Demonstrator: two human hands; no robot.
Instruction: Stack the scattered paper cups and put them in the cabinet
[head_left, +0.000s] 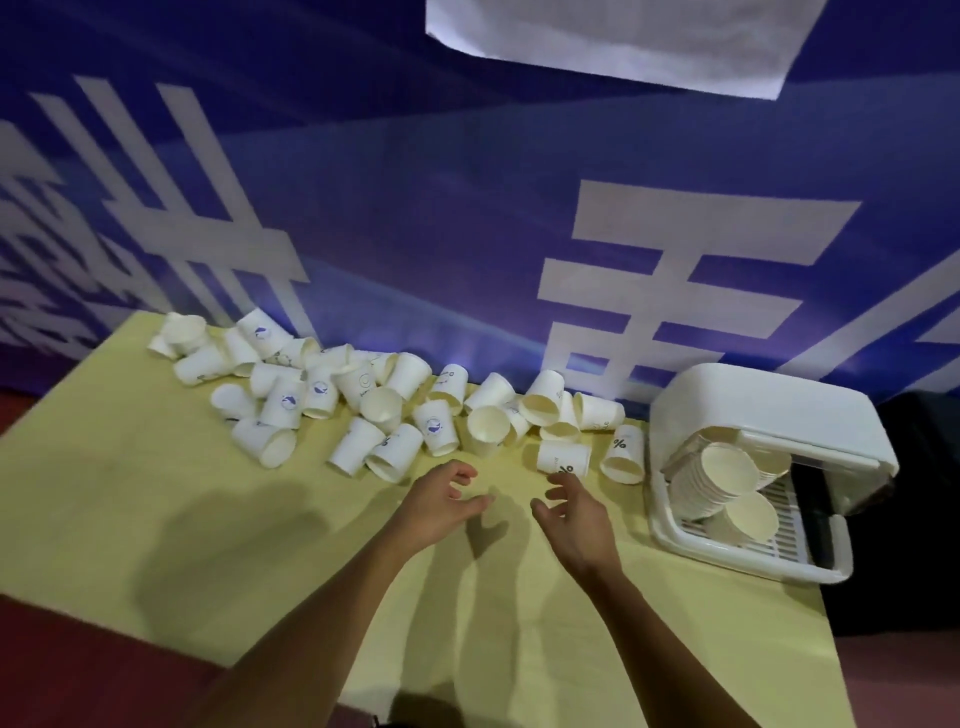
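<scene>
Several white paper cups (363, 400) lie scattered on their sides along the far edge of a yellow table (156, 509). One cup with a % mark (563, 458) lies just beyond my right hand (574, 514). My left hand (441, 499) hovers near it over the table, fingers loosely curved and holding nothing. The right hand's fingers are also relaxed and hold nothing. At the right stands a small white cabinet (763, 405) with its lid raised; stacks of cups (722, 478) lie inside it on a slotted tray.
A blue banner (467, 208) with large white characters hangs directly behind the table. The table's right edge runs just past the cabinet. Reddish floor (78, 675) shows at the lower left.
</scene>
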